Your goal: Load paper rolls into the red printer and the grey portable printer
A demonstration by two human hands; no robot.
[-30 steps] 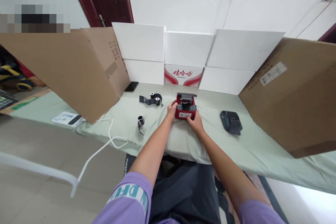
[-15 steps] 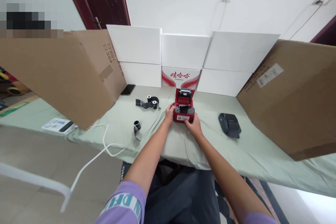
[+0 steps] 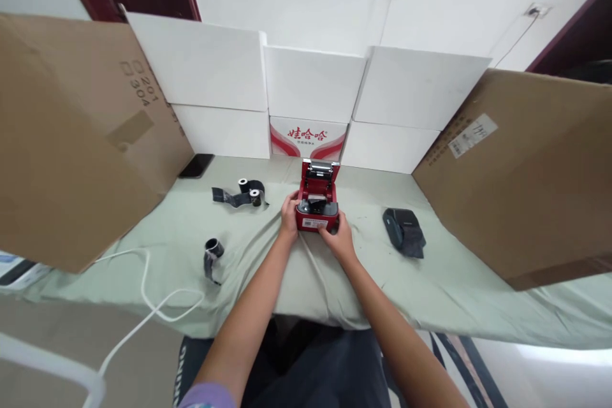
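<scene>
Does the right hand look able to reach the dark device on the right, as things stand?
Probably yes: between the right hand and the dark device, only green cloth seems to lie. The hand holds the red machine, though, so it would likely need to let go first.

The red-and-white carton (image 3: pixel 307 138) bears the red brand characters 娃哈哈, with a smaller line beneath, too small to read surely. Left of that carton, the brown cardboard panel (image 3: pixel 71 140) shows "201" and "304", each beside a printed box. Right of the carton, another cardboard panel (image 3: pixel 530 191) carries a white label (image 3: pixel 473 135), its handwriting unclear. In front of the carton, the red device (image 3: pixel 317 207) has a sticker (image 3: pixel 314 223), its print illegible.
</scene>
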